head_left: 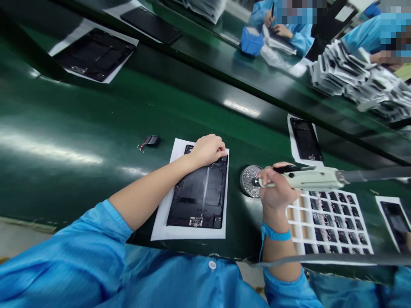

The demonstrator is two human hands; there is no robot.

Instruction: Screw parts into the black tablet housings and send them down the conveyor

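An opened black tablet housing (197, 192) lies on a white sheet (162, 220) in front of me. My left hand (207, 149) rests over its upper edge, fingers curled down near the upper right corner; whatever is under the fingertips is hidden. My right hand (278, 186) is closed around a pale green electric screwdriver (316, 179) with a dark lever. The driver's tip points left, over a round metal dish (248, 182) with a perforated top. I cannot tell whether the tip touches it or carries a screw.
A white compartment tray (334, 220) of small black parts stands right. A small black part with wires (150, 140) lies left. More tablet housings (96, 53) lie on sheets. Across the raised ledge, people in blue (285, 30) work beside a blue bin (251, 41) and stacked packets (340, 70).
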